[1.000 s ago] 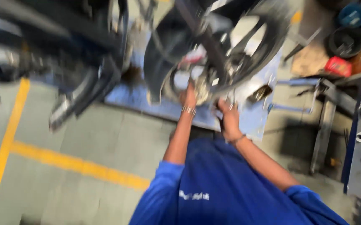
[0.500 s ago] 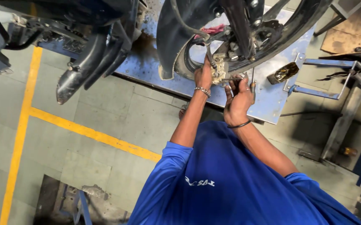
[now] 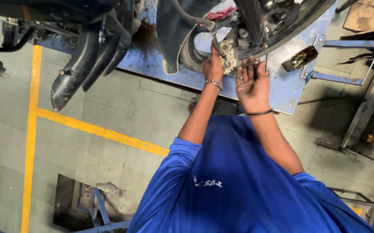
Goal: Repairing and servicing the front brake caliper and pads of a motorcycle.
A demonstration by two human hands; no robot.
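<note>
My left hand (image 3: 212, 67), with a metal bracelet at the wrist, is closed on a pale metal brake caliper (image 3: 230, 54) beside a motorcycle's wheel (image 3: 179, 30). Just to its right, my right hand (image 3: 252, 84), with a black band at the wrist, has its fingers curled over a thin metal tool (image 3: 248, 65) that points toward the caliper. The tool's tip is hidden behind the caliper and my fingers. The motorcycle stands on a blue lift platform (image 3: 281, 92).
A black exhaust pipe (image 3: 72, 73) hangs over the platform's left edge. Yellow lines (image 3: 31, 129) cross the tiled floor. A metal frame (image 3: 368, 108) stands at the right. A floor pit (image 3: 72, 203) opens at lower left. A red rag (image 3: 219, 14) lies near the wheel.
The view has steadied and come closer. Both hands have stayed at the caliper; my right hand has shifted a little to the right, with its fingers now over the thin tool.
</note>
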